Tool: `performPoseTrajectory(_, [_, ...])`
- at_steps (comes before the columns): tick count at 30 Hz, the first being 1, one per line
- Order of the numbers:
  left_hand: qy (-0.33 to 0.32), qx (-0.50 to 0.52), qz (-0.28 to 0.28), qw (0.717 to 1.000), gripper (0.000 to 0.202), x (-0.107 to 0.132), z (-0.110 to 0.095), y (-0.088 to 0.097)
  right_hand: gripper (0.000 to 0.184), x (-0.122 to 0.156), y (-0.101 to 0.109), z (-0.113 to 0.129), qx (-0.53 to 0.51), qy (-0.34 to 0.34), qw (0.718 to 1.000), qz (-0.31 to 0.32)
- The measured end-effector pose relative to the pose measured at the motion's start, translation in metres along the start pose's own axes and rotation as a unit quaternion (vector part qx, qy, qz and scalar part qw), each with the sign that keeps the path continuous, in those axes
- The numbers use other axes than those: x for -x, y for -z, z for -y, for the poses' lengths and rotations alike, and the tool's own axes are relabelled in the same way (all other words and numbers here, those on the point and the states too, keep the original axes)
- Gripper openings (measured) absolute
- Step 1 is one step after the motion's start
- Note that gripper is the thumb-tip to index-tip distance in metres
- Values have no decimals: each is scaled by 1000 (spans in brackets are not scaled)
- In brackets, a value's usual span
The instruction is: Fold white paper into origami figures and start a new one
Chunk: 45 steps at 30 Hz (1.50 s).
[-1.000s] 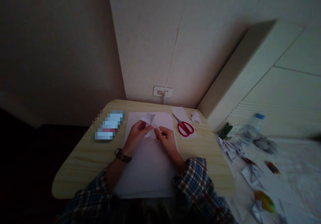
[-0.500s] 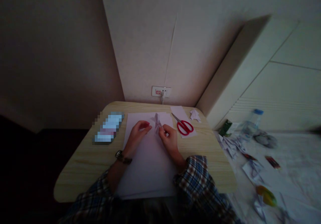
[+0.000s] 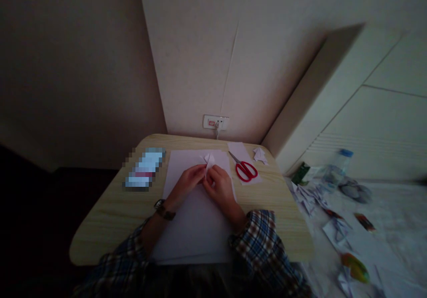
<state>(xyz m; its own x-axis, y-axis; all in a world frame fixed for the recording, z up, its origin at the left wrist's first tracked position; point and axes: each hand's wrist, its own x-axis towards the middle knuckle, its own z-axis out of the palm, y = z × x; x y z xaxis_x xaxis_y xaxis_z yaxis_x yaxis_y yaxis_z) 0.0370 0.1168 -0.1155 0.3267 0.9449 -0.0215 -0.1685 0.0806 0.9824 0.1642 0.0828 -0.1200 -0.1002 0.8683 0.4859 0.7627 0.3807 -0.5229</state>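
Observation:
A small piece of folded white paper [image 3: 209,159] is pinched between my two hands, its pointed top showing above the fingers. My left hand [image 3: 191,179], with a watch on the wrist, has its fingertips closed on the paper's lower left side. From the right, my right hand [image 3: 219,183] grips its lower part with curled fingers. The fingers hide the bottom of the folded piece. Beneath both hands lie white paper sheets [image 3: 193,231] on a small wooden table [image 3: 110,227].
Red-handled scissors [image 3: 246,171] lie on a paper strip [image 3: 237,146] to the right, near a folded paper figure [image 3: 259,155]. A phone [image 3: 145,168] lies at left. Beyond the table's right edge are a plastic bottle [image 3: 338,167] and several folded papers [image 3: 305,198]. A wall socket [image 3: 216,122] is behind.
My left hand has moved right and closed on the folded paper. My right hand has shifted slightly left, and the two hands now meet around the piece.

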Motion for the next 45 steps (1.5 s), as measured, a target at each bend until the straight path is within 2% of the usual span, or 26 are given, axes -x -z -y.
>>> performPoseTrajectory(4, [-18,-10,1,1000,37,1,3,2,12,-1,0,-3,41,57,997,37])
performPoseTrajectory(9, [22,57,-29,998,40,2,0,5,14,0,0,1,0,74,996,42])
performPoseTrajectory(14, [25,134,-45,990,38,2,-5,8,6,0,1,2,-88,60,994,-38])
performPoseTrajectory(17, [27,153,-31,987,34,3,-8,7,17,0,-1,-2,-128,27,988,-87])
performPoseTrajectory(19, [31,154,-23,987,34,4,-10,6,25,0,-3,-5,-137,14,986,-96])
performPoseTrajectory(24, [43,157,-31,986,34,7,-13,5,38,0,-6,-7,-144,5,986,-89])
performPoseTrajectory(30, [44,142,-34,988,31,7,-12,6,43,0,-6,-7,-152,4,987,-62])
performPoseTrajectory(37, [36,76,-71,994,35,5,-9,9,35,0,-6,-6,-159,-6,986,-39])
performPoseTrajectory(42, [16,75,-16,997,28,7,-11,10,25,0,-4,-5,-161,1,986,-41])
performPoseTrajectory(45, [15,76,-6,997,25,7,-10,10,21,0,-3,-4,-157,2,987,-43])
